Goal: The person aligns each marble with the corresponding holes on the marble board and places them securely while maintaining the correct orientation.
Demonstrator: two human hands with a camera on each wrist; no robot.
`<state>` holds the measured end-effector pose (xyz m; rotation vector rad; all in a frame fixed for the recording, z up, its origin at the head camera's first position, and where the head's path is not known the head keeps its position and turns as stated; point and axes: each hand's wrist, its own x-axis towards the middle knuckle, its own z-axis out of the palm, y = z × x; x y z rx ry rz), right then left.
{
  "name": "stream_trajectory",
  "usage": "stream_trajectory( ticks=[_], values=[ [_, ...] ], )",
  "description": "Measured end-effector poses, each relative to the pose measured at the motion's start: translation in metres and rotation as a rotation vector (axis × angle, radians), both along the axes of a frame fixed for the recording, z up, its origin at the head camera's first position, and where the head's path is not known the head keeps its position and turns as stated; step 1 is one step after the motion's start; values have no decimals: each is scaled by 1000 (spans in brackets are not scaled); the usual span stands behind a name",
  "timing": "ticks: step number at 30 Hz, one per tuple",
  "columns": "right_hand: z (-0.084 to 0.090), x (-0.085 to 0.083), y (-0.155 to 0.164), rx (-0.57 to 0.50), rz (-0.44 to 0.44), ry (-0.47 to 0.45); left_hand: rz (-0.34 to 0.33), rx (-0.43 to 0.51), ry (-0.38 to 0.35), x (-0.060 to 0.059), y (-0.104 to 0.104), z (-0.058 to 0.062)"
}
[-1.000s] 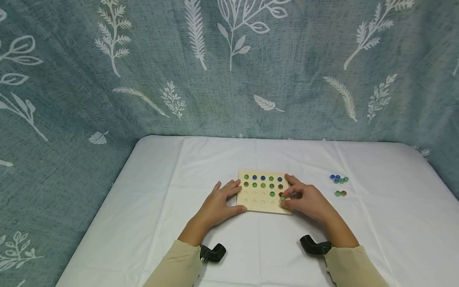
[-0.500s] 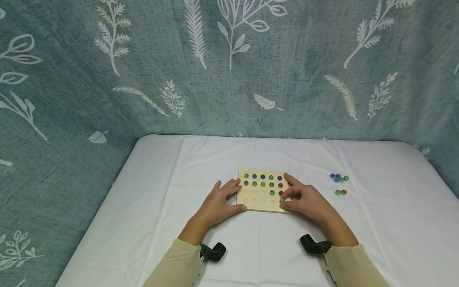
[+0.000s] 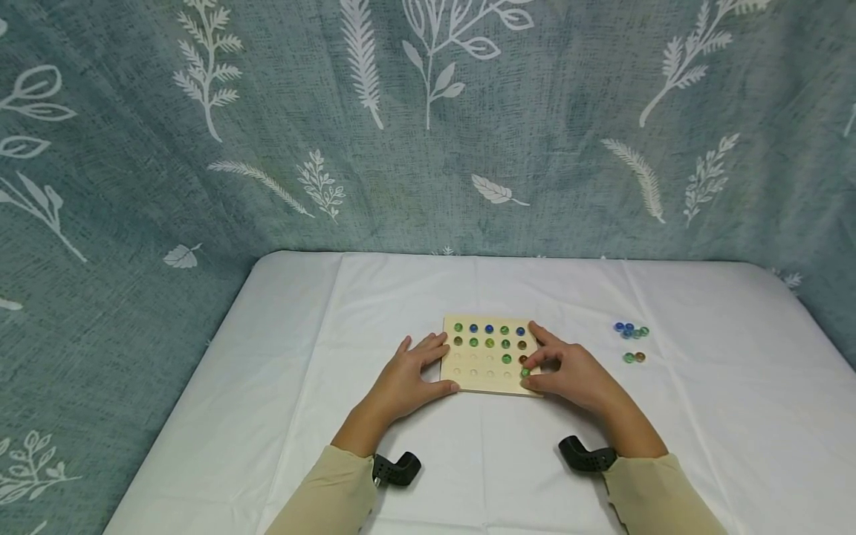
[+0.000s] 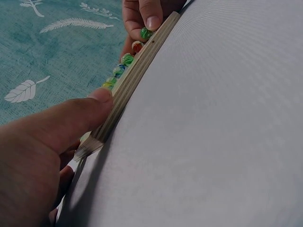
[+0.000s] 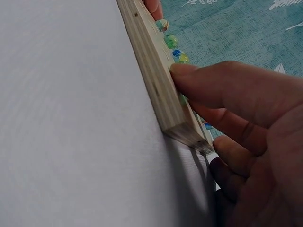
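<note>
A pale wooden board (image 3: 482,383) with rows of round hollows lies on the table, glass marbles filling its two far rows and part of the third. My left hand (image 3: 403,380) grips the board's left end, its thumb at the near corner. At the right end, my right hand (image 3: 580,374) pinches a green marble (image 3: 525,373) between thumb and forefinger at the near-right hollow; its other fingers lie along the board's right edge. In the left wrist view that green marble (image 4: 146,33) shows beneath the fingertips. Whether it touches the hollow's bottom is hidden.
Loose blue and green marbles (image 3: 627,334) lie in a cluster on the white cloth (image 3: 374,297) to the right of the board. Nearer are a green and a brown marble (image 3: 640,357). A patterned blue-green curtain (image 3: 428,186) hangs behind the table.
The green marble in my right hand has moved slightly down and toward the near-right hollow. My left hand has stayed in place on the board.
</note>
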<state>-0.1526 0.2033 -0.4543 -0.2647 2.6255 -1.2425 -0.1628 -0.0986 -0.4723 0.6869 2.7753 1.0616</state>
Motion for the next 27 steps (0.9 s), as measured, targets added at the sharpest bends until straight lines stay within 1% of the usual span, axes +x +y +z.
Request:
stream_trajectory(
  ticks=[14, 27],
  values=[
    [0, 1, 0, -8, -11, -12, 3, -2, -3, 0, 1, 0],
    [0, 0, 1, 6, -16, -27, 4, 1, -2, 1, 1, 0]
  ],
)
